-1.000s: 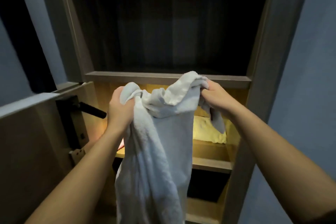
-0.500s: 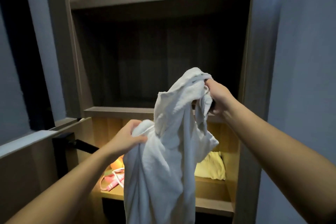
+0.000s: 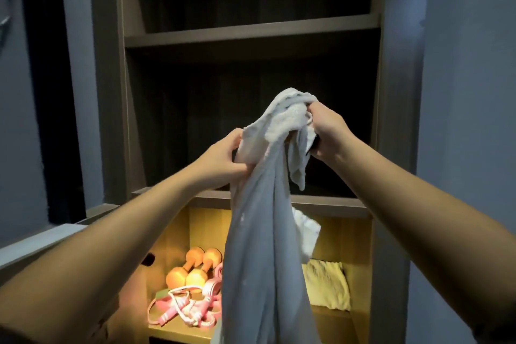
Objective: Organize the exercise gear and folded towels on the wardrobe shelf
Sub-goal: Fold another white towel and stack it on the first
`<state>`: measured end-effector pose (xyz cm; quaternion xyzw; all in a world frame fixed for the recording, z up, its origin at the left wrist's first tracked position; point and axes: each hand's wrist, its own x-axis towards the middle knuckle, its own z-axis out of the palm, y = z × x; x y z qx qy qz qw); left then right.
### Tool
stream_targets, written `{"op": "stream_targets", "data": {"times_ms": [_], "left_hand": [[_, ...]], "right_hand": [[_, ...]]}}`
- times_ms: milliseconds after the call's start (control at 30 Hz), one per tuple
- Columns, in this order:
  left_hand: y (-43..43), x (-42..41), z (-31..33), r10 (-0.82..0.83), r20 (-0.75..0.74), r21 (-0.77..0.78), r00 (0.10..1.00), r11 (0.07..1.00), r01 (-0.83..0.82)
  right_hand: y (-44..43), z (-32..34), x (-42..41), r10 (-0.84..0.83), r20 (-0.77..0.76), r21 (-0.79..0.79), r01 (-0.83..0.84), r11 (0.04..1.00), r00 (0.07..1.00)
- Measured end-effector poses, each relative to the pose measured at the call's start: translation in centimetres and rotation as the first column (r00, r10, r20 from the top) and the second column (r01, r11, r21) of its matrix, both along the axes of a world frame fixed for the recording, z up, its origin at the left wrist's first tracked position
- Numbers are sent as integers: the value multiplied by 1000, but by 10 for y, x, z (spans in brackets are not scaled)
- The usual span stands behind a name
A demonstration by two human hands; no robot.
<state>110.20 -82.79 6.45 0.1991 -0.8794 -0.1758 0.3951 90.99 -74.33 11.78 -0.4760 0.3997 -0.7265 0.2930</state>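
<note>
Your left grip (image 3: 223,158) and right grip (image 3: 325,131) each clench the top of the white towel (image 3: 259,246), held high before the wardrobe (image 3: 111,92) so it hangs free, likely for folding. Dumbbells (image 3: 192,268) and yellow towel (image 3: 326,285) occupy the lit shelf (image 3: 176,329) below.

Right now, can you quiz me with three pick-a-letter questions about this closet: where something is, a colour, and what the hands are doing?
1. Where are the dumbbells?
A. top shelf
B. lit lower shelf
C. floor

2. What colour is the jump rope?
A. pink
B. green
C. black

3. What is happening with the white towel?
A. folded on a shelf
B. lying on the floor
C. gripped at its top, hanging down

Answers:
1 B, they lie in the glowing compartment.
2 A, its cord and handles show pink.
3 C, the left hand and right hand bunch its top while the rest hangs unfolded.
</note>
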Motion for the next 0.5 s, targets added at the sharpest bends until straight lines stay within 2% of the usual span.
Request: {"op": "stream_targets", "data": {"times_ms": [67,167,233,300,367,400,433,500], "left_hand": [[0,-1,14,16,-18,-52,1000,999,-17],[-1,-2,19,4,-7,-6,1000,1000,-4],[-3,-1,18,1,10,36,1000,999,-2],[-9,3,16,10,87,99,996,995,-19],[-22,10,11,71,195,130,978,987,-97],[-29,13,10,141,175,123,974,979,-164],[-35,16,10,221,83,126,972,965,-231],[-43,18,17,327,-172,198,929,936,-292]], "right_hand": [[-2,10,-3,-58,-37,13,58,998,998],[1,21,-10,-7,-82,-55,2,998,997],[5,25,-16,-30,-24,-89,27,996,999],[8,29,-25,-84,36,-112,87,990,996],[12,33,-33,-122,26,-102,124,987,992],[15,36,-36,-153,2,-76,153,985,988],[17,38,-38,-195,-25,-39,194,980,981],[20,40,-42,-273,-90,31,276,961,958]]}}
